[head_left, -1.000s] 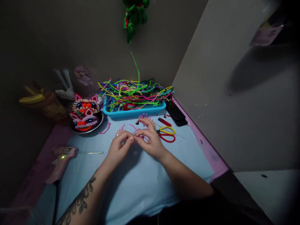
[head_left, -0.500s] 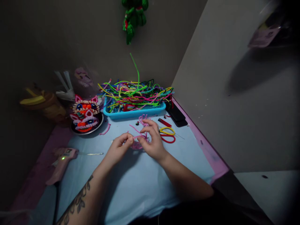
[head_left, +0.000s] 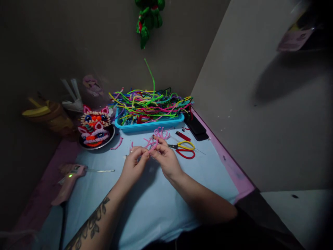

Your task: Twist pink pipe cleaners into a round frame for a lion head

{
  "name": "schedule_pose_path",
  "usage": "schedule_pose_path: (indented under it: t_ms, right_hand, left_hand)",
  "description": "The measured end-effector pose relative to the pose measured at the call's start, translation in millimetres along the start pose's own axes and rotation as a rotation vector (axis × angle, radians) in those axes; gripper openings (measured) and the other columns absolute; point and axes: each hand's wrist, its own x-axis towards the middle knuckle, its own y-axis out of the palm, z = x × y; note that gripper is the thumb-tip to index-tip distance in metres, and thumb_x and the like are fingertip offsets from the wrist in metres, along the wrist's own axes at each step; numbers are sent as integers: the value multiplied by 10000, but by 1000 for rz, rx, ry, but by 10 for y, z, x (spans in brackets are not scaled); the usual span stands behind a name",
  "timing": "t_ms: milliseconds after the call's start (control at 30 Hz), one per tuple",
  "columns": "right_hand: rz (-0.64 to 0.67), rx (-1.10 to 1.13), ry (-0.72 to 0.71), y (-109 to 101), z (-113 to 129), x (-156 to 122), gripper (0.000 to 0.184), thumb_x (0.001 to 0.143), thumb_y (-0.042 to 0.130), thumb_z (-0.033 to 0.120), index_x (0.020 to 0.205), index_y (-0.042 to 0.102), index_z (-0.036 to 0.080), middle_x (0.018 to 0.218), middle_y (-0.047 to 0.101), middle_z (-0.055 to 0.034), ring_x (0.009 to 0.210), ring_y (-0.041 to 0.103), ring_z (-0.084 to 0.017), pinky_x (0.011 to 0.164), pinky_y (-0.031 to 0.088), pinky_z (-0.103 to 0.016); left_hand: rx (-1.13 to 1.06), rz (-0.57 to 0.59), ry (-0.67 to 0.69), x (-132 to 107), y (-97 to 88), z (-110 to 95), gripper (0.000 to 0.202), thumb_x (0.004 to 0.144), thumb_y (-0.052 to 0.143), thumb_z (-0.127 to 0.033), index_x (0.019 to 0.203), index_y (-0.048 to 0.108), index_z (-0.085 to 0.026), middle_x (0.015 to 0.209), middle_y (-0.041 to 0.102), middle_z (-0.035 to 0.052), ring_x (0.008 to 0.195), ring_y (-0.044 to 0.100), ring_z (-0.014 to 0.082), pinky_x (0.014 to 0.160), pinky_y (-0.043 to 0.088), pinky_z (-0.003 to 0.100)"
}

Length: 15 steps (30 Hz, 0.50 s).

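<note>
Between my two hands is a pink pipe cleaner (head_left: 153, 146), partly hidden by the fingers. My left hand (head_left: 135, 162) pinches one part of it between thumb and forefinger. Close beside it, almost touching, my right hand (head_left: 166, 158) has its fingers closed on the same pink piece. More pink pipe cleaner pieces (head_left: 162, 133) lie on the blue cloth just beyond the fingertips. Scissors (head_left: 186, 146) with one yellow and one red handle rest to the right of my right hand, their blades partly hidden behind it.
A blue tray (head_left: 151, 127) heaped with colourful pipe cleaners stands at the back. At left are a bowl (head_left: 112, 136) of fuzzy animal-faced crafts and a pink glue gun (head_left: 69, 182) with its light on. A red lighter (head_left: 183, 135) and black phone-like object (head_left: 197, 127) lie right.
My hands have drawn closer together, and the right fingers have folded in around the pink pipe cleaner. The pink loops that hung below the fingers no longer show there. More of the scissors shows.
</note>
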Motion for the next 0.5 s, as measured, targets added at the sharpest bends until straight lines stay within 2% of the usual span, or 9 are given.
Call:
schedule_pose_path:
  t_ms: [167,367,500]
  right_hand:
    - [27,84,38,29,53,-32,210,818,643,372,686,647,208,1379,517,-80,1343,408,-244,1114,293,-398]
    - [49,213,178,87,54,-34,205,768,639,369,650,593,207,1385,508,-84,1177,538,-247,972,439,-378]
    - [36,132,167,54,42,-18,223,773,636,395,662,604,204,1379,509,-94,1132,563,-245,971,449,-392]
  left_hand:
    - [-285,83,-152,-15,50,105,345,863,549,-467,667,563,-183,684,542,7,700,489,163,692,390,278]
    - [-518,137,-234,-2,80,160,363,777,665,-505,657,581,-172,645,524,-6,657,445,143,658,358,270]
    - [-547,202,-266,16,59,154,371,744,696,-509,643,599,-165,634,528,-1,641,438,141,650,355,274]
